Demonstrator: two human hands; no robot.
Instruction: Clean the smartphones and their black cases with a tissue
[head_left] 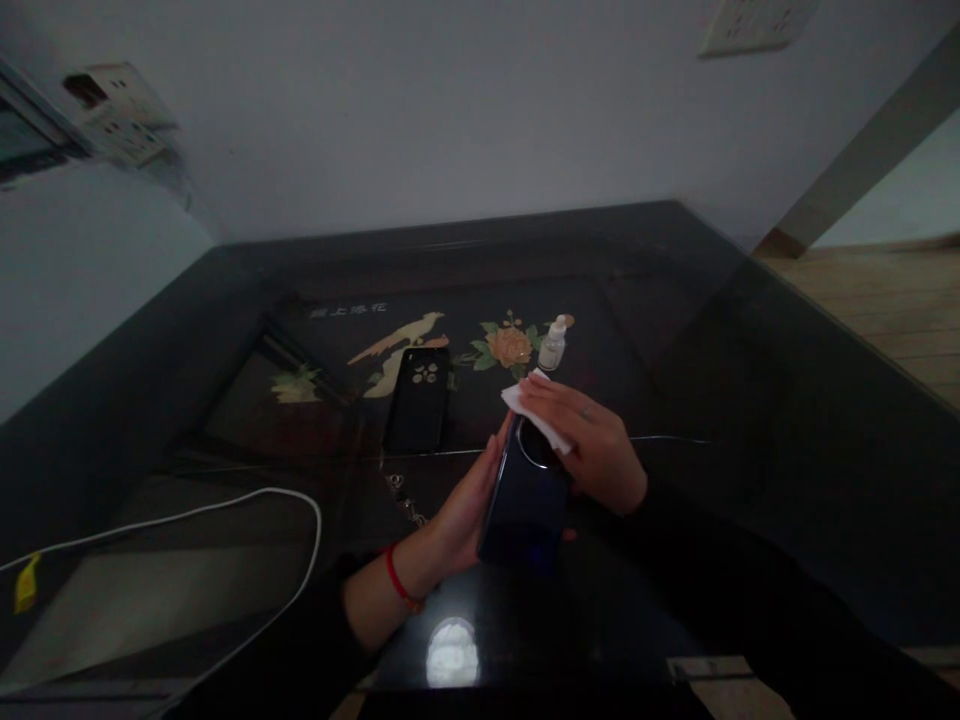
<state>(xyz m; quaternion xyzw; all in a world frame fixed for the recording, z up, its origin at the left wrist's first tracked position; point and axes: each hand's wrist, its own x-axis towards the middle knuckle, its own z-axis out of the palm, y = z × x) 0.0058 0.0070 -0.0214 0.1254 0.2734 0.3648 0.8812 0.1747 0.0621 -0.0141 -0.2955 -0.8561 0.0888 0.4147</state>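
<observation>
My left hand [466, 515], with a red cord bracelet at the wrist, is wrapped around a dark blue smartphone [523, 510] held above the table. The phone's back faces me, and a large round camera ring shows near its top. My right hand [589, 430] presses a folded white wipe [517, 398] against the top end of the phone, partly covering the camera ring. Just beyond that hand stands a small clear bottle [553, 345] with a white cap. A black phone case [418, 400] lies to the left of the phone, with a beaded strap [405, 498] below it.
The glossy dark table [720, 350] carries a printed bird and flower picture. A white cable [300, 495] with a yellow tag [26, 585] curves across the left side. Behind stands a pale wall [450, 110] with power sockets [124, 110] at the left.
</observation>
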